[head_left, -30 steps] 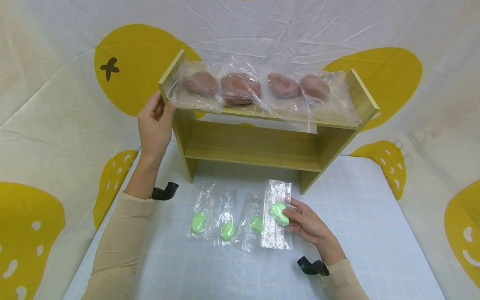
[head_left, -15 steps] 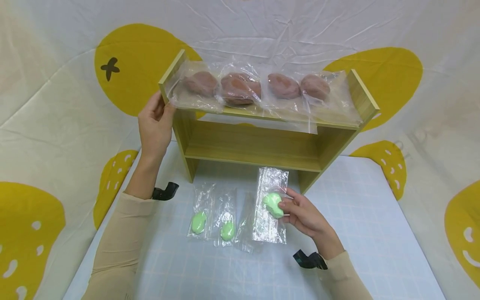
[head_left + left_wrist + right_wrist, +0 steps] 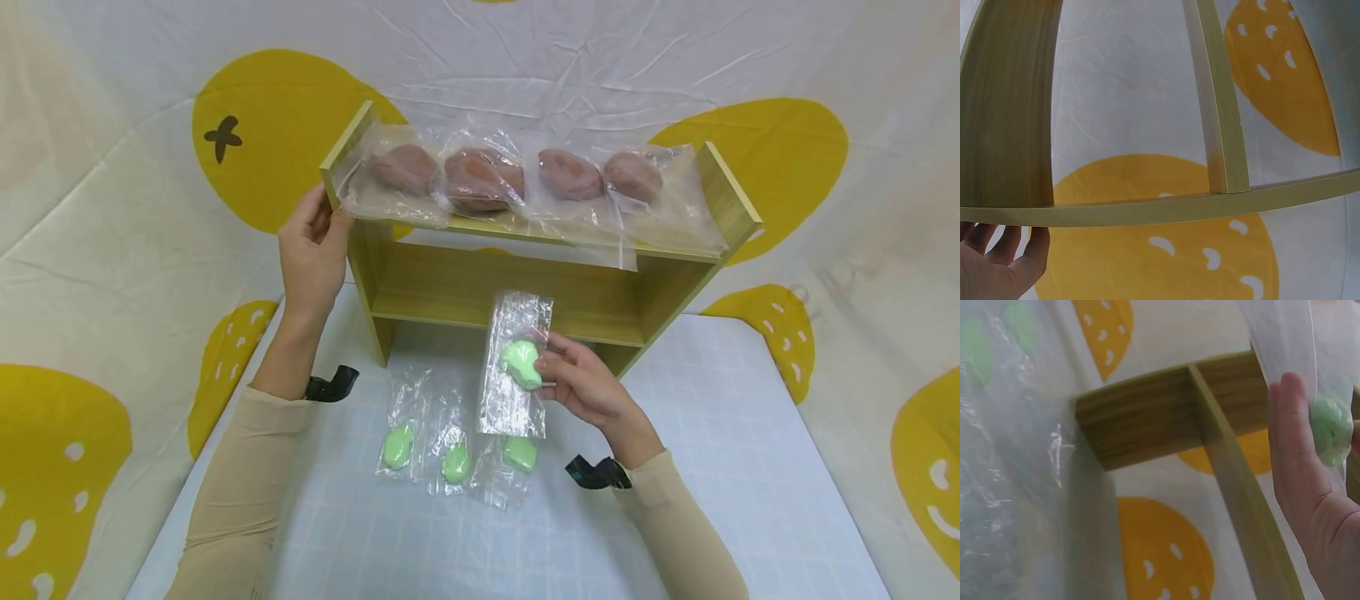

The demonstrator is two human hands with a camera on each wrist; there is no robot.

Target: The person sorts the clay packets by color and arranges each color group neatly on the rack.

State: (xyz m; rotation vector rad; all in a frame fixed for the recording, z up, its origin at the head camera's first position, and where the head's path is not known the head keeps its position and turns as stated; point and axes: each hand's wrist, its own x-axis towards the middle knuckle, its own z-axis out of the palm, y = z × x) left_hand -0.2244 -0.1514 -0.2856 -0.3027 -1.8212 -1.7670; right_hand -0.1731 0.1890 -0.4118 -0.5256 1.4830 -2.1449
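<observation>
My right hand (image 3: 588, 387) pinches a clear plastic bag (image 3: 514, 410) with a pale green lump (image 3: 521, 363) in it, raised in front of the lower shelf board. In the right wrist view, the green lump (image 3: 1331, 430) shows through the plastic beside the fingers (image 3: 1294, 425). My left hand (image 3: 313, 254) touches the upper left side of the wooden shelf (image 3: 510, 287). The left wrist view has its fingertips against the side panel (image 3: 1147, 214). Several bagged reddish-brown lumps (image 3: 484, 179) lie in a row on the shelf's top.
Three more bagged green lumps (image 3: 397, 447) lie on the pale checked tabletop (image 3: 420, 542) before the shelf. The lower shelf board (image 3: 450, 287) holds nothing visible. Behind stands a white cloth backdrop (image 3: 525, 58) with yellow shapes.
The right hand has lifted the bagged green lump up, leftward and towards the shelf. Another bagged green lump on the table has come back into view below it. The left hand stays at the shelf's side.
</observation>
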